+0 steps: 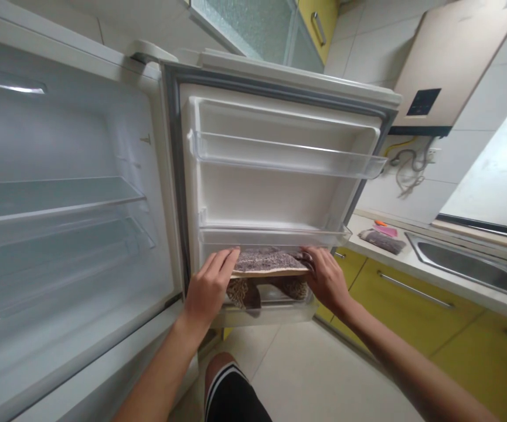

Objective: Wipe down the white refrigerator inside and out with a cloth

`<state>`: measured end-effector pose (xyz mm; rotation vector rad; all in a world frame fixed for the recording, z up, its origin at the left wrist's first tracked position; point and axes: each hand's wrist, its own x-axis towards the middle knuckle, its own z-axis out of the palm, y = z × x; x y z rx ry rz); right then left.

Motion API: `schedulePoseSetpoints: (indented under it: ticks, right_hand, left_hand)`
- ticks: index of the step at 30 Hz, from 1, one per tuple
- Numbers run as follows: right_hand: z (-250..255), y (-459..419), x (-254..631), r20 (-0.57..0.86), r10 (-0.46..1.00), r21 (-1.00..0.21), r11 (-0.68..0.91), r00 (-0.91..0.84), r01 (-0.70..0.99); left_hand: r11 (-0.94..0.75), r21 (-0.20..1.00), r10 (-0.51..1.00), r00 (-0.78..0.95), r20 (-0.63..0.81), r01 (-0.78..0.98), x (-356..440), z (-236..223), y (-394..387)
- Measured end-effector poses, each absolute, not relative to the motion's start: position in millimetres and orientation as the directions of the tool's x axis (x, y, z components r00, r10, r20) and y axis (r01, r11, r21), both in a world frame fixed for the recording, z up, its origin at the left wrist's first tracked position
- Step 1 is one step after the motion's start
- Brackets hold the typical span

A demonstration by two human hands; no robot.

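The fuzzy grey-brown piece (pixel 271 261), pale along its near edge, is at the lower centre of the frame, in front of the fridge door (pixel 257 196). Our left hand (pixel 209 281) grips its left end with curled fingers, and our right hand (pixel 327 278) grips its right end, by a darker, bunched part; both thumbs are hidden, so we can't tell how firmly they press. With one hand at each end, we do well to hold both sides at one height and draw it lightly taut, so the middle doesn't sag.

Just below it, two brown-and-tan bundles (pixel 244 293) show in the lower door bin (pixel 262 316); we can't tell what they are. Clearance there looks tight, so we should mind our knuckles and not press down on them. The clear middle bin (pixel 275 237) crosses right above our fingers, and lifting sharply could knock it; small, even movements suit this spot.

Farther out, the glass fridge shelf (pixel 51 196) is at left. At right, the desk (pixel 449 264) carries another grey fuzzy piece (pixel 383 241) beside a pink item (pixel 385 230), near the sink (pixel 455 255).
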<state>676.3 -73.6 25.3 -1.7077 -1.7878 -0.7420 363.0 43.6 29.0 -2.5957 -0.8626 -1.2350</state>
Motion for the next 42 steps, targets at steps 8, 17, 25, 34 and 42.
schedulePoseSetpoints:
  ticks: [8,17,25,34,42]
  right_hand:
    - [-32.1,-148.4,671.2,0.239,0.94,0.169,0.207,-0.244,0.964]
    - [14.8,-126.0,692.4,0.568,0.817,0.154,0.015,-0.101,0.988]
    - [4.2,-177.3,681.9,0.006,0.979,-0.019,0.205,-0.205,0.979]
    - [-31.8,-87.1,619.7,0.068,0.993,-0.041,0.099,-0.096,0.994]
    - [-56.5,-54.2,615.7,-0.136,0.987,0.1,0.097,-0.083,0.99]
  left_hand:
    - [-0.795,0.531,0.523,0.776,0.353,0.294,301.7,-54.1,3.3]
    - [-0.817,0.568,0.517,0.56,0.647,0.097,345.6,-12.5,31.2]
    - [-0.908,0.36,0.351,0.86,0.371,0.215,300.8,-52.6,0.0]
    - [-0.766,0.402,0.591,0.796,0.133,0.502,320.6,-48.2,-0.3]
    - [-0.772,0.083,0.636,0.766,0.091,0.631,352.6,-64.2,37.2]
